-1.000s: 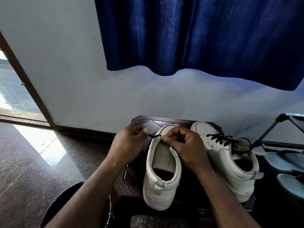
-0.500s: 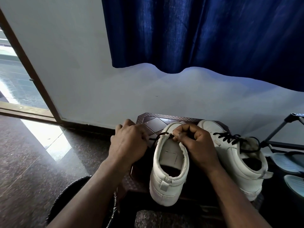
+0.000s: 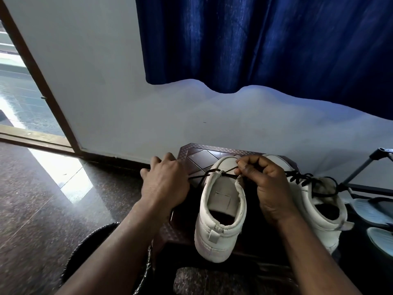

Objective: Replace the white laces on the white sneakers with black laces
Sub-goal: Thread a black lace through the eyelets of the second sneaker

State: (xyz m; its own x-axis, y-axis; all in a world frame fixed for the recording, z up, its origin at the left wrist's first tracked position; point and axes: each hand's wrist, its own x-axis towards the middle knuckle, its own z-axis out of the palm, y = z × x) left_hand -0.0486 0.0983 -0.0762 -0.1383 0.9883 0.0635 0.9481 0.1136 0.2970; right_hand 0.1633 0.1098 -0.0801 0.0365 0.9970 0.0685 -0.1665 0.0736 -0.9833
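Note:
Two white sneakers stand on a dark brown stool (image 3: 198, 158). The left sneaker (image 3: 221, 211) faces away from me, its tongue open. A black lace (image 3: 204, 174) crosses its lowest eyelets near the toe. My right hand (image 3: 265, 186) pinches one end of that lace over the shoe's right flap. My left hand (image 3: 165, 184) lies left of the shoe with fingers curled, and the lace runs out from under it. The right sneaker (image 3: 319, 201) carries a black lace threaded through its eyelets (image 3: 297, 177).
A white wall and a blue curtain (image 3: 265, 43) rise behind the stool. A brown door frame (image 3: 42, 81) stands at left over a polished granite floor (image 3: 42, 199). A shoe rack (image 3: 370, 188) with pale sandals sits at right. A dark round object (image 3: 89, 248) lies by my left forearm.
My left hand has drawn leftward away from the shoe, pulling the black lace out longer across the toe. My right hand stays pinched at the shoe's front.

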